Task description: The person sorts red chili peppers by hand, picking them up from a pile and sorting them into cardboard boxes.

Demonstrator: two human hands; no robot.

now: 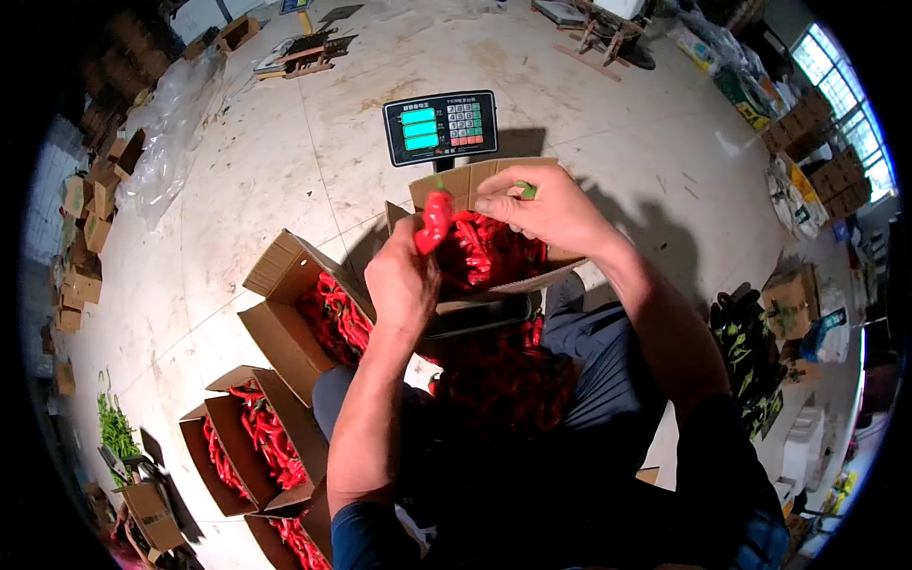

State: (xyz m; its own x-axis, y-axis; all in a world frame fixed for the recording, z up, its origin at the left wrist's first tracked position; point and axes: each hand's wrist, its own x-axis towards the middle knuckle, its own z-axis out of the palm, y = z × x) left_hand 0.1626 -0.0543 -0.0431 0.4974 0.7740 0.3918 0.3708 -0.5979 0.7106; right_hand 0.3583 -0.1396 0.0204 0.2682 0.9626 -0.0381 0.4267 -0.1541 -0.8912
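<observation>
A red pepper [434, 220] with a green stem stands upright between the thumb and fingers of my left hand [403, 285]. My right hand [543, 211] is closed on another pepper, whose green stem [527, 191] shows above the fingers; most of that pepper is hidden. Both hands are over an open cardboard box [459, 183] holding many red peppers [480, 252]. Behind this box stands a scale display [441, 128] with lit green screens. More red peppers [508, 385] lie in shadow below the box, between my legs.
Open boxes of red peppers [334, 321] stand at the left, with more [271, 442] lower down. Green peppers [116, 427] lie at the far left. Dark eggplant-like vegetables [746, 356] lie on the right. Cartons and plastic sheeting [176, 133] line the room's sides.
</observation>
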